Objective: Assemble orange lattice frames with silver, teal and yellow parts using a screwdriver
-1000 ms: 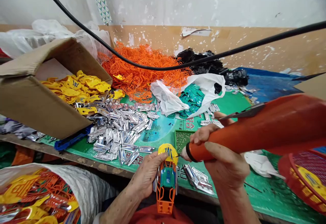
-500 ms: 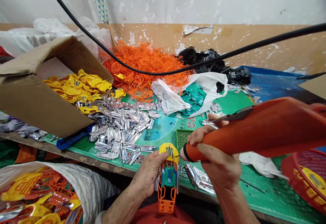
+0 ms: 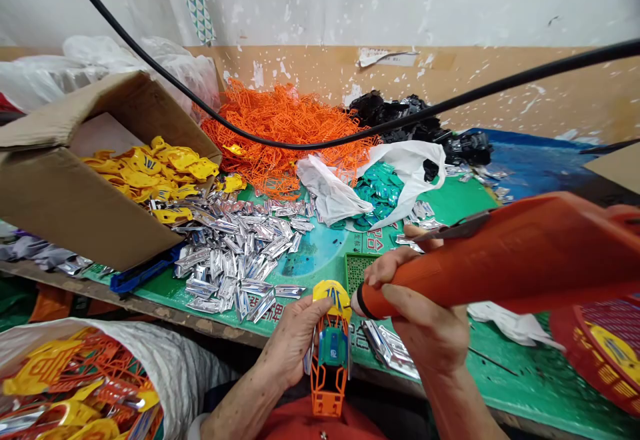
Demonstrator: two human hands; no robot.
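Plastic toy car (image 3: pixel 330 353) (yellow nose, orange frame), gripped in left hand (image 3: pixel 295 347), right hand (image 3: pixel 425 333) clenching orange-handled tool (image 3: pixel 480 280)

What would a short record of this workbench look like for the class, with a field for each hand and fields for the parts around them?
Left hand: holds a plastic model with an orange frame, green middle and yellow top piece.
Right hand: grips an orange-handled tool, its tip at the yellow top piece.
Parts nearby: silver metallic parts on a green mat; yellow parts in a cardboard box; orange lattice pieces.
Lower left: a woven sack of orange and yellow parts.
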